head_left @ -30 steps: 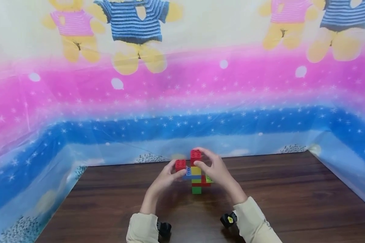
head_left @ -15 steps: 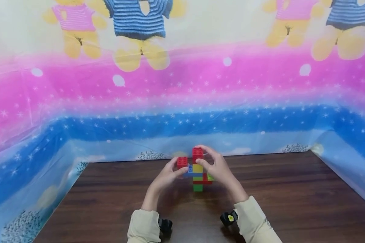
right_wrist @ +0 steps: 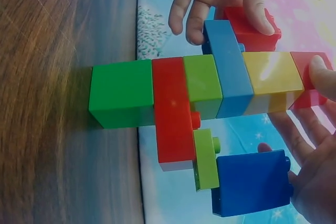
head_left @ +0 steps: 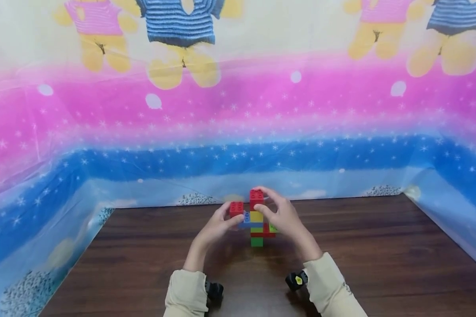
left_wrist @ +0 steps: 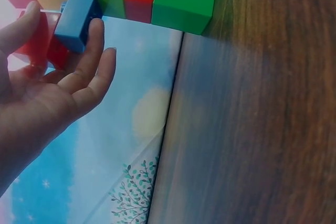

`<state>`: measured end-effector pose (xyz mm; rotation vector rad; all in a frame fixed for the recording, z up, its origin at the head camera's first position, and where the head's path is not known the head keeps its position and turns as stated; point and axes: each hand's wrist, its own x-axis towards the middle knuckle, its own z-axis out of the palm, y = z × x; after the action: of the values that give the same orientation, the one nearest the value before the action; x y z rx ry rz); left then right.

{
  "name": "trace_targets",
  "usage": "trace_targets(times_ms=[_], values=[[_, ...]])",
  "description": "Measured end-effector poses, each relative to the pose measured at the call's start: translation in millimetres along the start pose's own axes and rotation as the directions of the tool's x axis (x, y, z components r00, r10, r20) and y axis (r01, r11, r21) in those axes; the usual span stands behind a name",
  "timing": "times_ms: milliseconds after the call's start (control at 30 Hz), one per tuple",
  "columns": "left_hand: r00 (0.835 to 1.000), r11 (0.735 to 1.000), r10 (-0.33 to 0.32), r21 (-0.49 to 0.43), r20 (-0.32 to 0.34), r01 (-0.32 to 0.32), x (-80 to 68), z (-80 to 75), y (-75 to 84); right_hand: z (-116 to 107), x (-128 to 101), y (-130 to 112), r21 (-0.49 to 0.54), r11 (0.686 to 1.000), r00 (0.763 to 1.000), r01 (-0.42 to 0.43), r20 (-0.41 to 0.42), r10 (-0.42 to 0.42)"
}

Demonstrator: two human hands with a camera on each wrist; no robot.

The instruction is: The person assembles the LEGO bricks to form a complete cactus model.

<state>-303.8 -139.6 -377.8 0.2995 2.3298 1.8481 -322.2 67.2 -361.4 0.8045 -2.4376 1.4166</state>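
Note:
A small brick tower stands on the dark wooden table, with a green base, then red, light green, blue, yellow and a red top brick. My left hand pinches a side red brick that sits on the blue brick's left arm, thumb on top and fingers below. My right hand grips the top red brick between thumb and fingers. On the tower's right side, a dark blue brick sits on a light green plate, near my right palm.
A plastic sheet printed with bears, pink and blue bands walls in the table at the back and on both sides. Bare wood lies left, right and in front of the tower. Cream sleeves cover both forearms.
Both hands keep their holds on the tower. Only the view has shifted slightly.

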Motion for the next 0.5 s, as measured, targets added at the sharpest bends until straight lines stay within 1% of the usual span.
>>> trace_targets(times_ms=[233, 367, 433, 500], values=[[1.0, 1.0, 0.0, 0.006, 0.003, 0.0, -0.1, 0.9, -0.4, -0.2, -2.3, 0.2, 0.003, 1.0, 1.0, 0.008, -0.008, -0.008], [1.0, 1.0, 0.007, 0.011, -0.013, -0.007, 0.1, 1.1, 0.2, -1.2, -1.4, 0.4, -0.001, 1.0, 1.0, -0.014, 0.013, 0.014], [1.0, 1.0, 0.004, 0.009, -0.022, -0.004, 0.2, 1.7, 0.3, -3.1, -1.2, 0.5, -0.02, 1.0, 0.999, -0.022, 0.03, 0.023], [1.0, 1.0, 0.012, 0.012, -0.017, -0.012, 1.1, 3.2, 0.4, -5.8, -2.3, 1.2, -0.043, 0.999, 0.999, -0.024, 0.039, 0.026]])
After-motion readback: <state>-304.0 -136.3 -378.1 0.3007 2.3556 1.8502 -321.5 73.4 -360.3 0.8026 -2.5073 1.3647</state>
